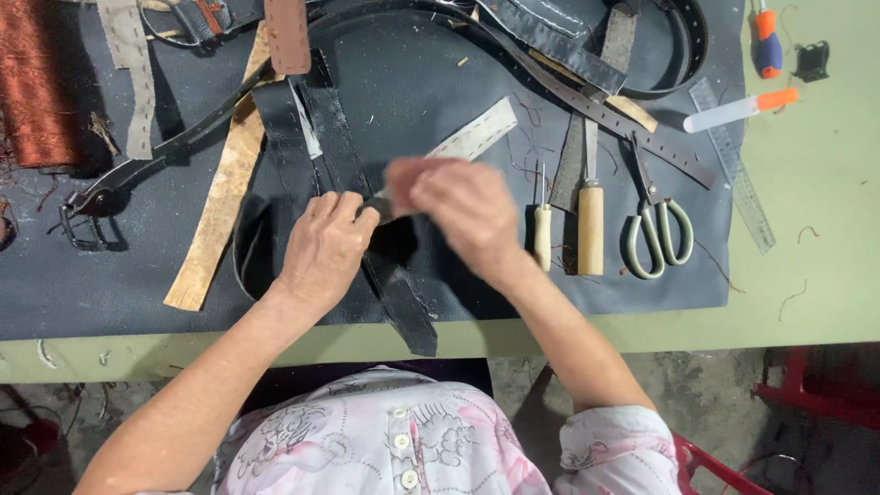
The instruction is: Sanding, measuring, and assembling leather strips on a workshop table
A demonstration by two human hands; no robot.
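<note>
My left hand (325, 246) presses down on a black leather strap (403, 307) that runs across the dark work mat (110, 284) and hangs past the table's near edge. My right hand (458, 206) is blurred with motion just to the right of it, its fingers pinched together at the strap near my left fingertips. What it pinches is too blurred to make out. A pale stitched strip (477, 133) sticks out from behind the right hand toward the upper right.
Right of my hands lie an awl (543, 234), a wooden-handled knife (590, 220) and scissors (656, 234). A clear ruler (738, 170), belts (596, 105), a tan strip (220, 197) and a buckle (82, 215) lie around. Red chair (724, 467) below right.
</note>
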